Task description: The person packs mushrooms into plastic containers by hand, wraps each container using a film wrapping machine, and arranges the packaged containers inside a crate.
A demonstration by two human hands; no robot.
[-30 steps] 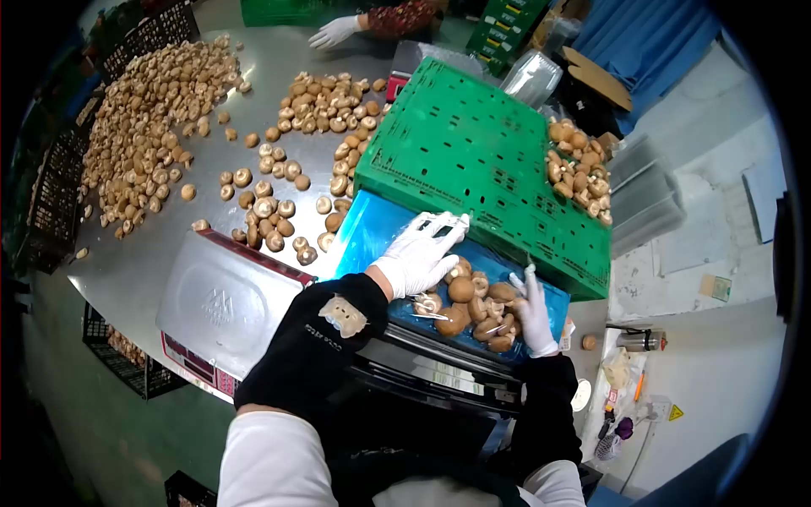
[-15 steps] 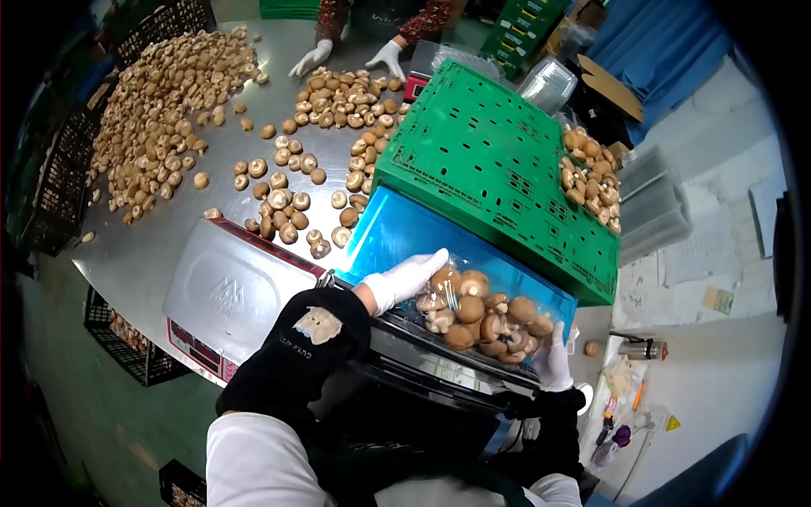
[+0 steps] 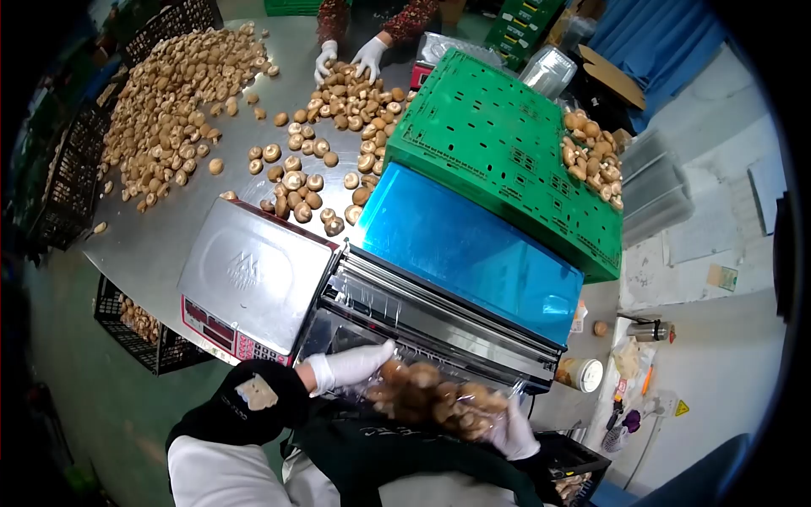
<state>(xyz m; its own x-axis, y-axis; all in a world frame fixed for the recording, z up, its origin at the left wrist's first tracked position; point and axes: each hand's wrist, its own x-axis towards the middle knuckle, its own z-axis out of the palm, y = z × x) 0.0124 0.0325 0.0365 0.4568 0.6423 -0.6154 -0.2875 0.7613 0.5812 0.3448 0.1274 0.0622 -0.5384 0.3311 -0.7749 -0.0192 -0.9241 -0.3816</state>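
A clear-wrapped pack of brown mushrooms (image 3: 435, 399) is held low in front of my body, slightly blurred. My left hand (image 3: 351, 368), in a white glove, grips its left end. At the right end, my gloved right hand (image 3: 513, 433) is closed on the wrap, its fingers partly hidden. Just beyond the pack lies the wrapping machine (image 3: 448, 317), with a black and metal front and a bare blue top plate (image 3: 473, 245). A silver scale (image 3: 258, 275) stands to the left of the machine.
Mushrooms (image 3: 169, 110) are heaped on the metal table (image 3: 127, 245). A co-worker's gloved hands (image 3: 369, 57) touch mushrooms at the far side. An upturned green crate (image 3: 498, 152) stands behind the machine. Black crates (image 3: 160, 338) sit lower left; a white-lidded tub (image 3: 583, 373) is at right.
Both my hands have drawn the mushroom pack off the blue plate toward my body, uncovering the plate and machine front. The co-worker's hands have moved onto the mushrooms.
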